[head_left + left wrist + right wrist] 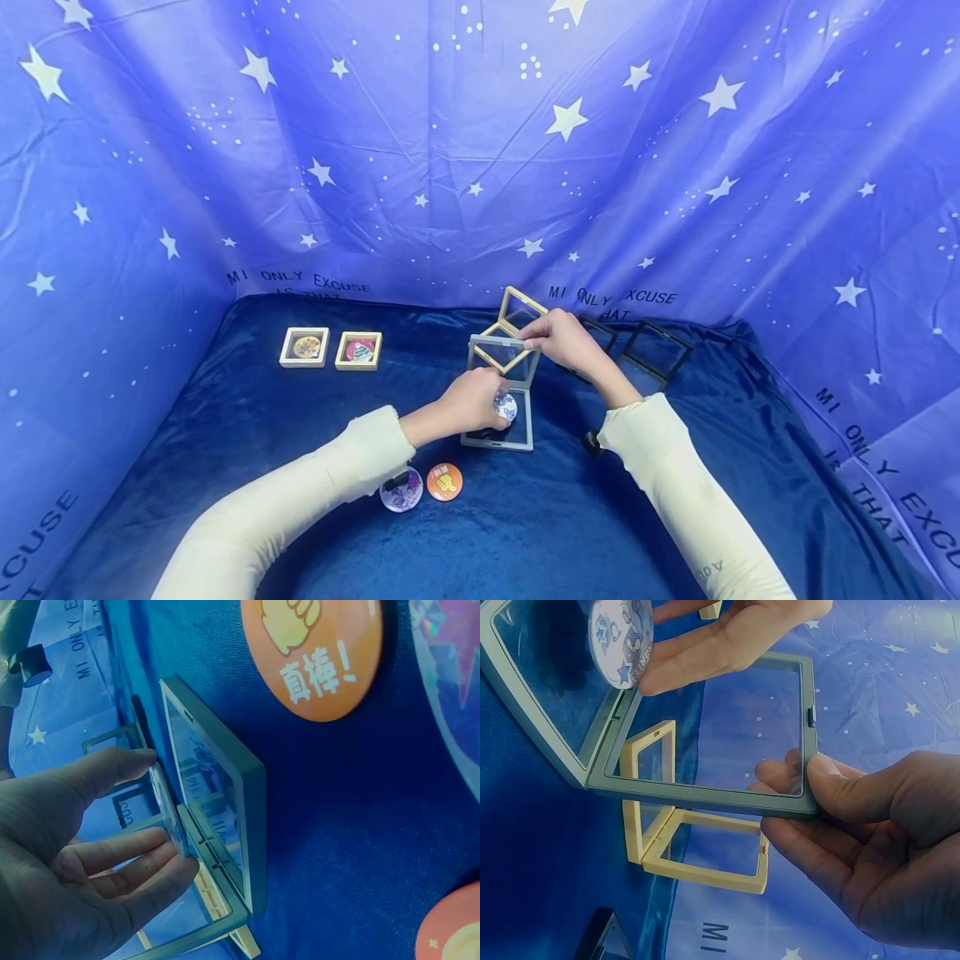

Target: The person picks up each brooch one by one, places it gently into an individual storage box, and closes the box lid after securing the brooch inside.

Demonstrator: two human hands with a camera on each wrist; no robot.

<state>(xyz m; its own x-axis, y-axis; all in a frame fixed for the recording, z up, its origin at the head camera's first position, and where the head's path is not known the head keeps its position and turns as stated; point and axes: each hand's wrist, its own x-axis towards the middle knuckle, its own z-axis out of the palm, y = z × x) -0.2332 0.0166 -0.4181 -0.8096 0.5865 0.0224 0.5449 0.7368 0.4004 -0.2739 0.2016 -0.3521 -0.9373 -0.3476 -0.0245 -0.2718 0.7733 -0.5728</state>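
My left hand (471, 402) pinches a round white button badge (621, 641) with a blue print between thumb and fingers. It holds the badge on edge above the lower half of an open grey display frame (530, 421). Clear film fills both halves of this hinged frame. With thumb and fingers, my right hand (561, 340) grips the edge of the raised half, as the right wrist view shows closely. In the left wrist view the badge appears nearly side-on, apart from the film.
An open yellow frame (705, 879) stands behind the grey one, with black frames (660, 354) to its right. Back left lie a white frame (303, 362) and a cream frame (358, 364), each holding a badge. Orange (445, 482) and purple (402, 492) badges lie in front.
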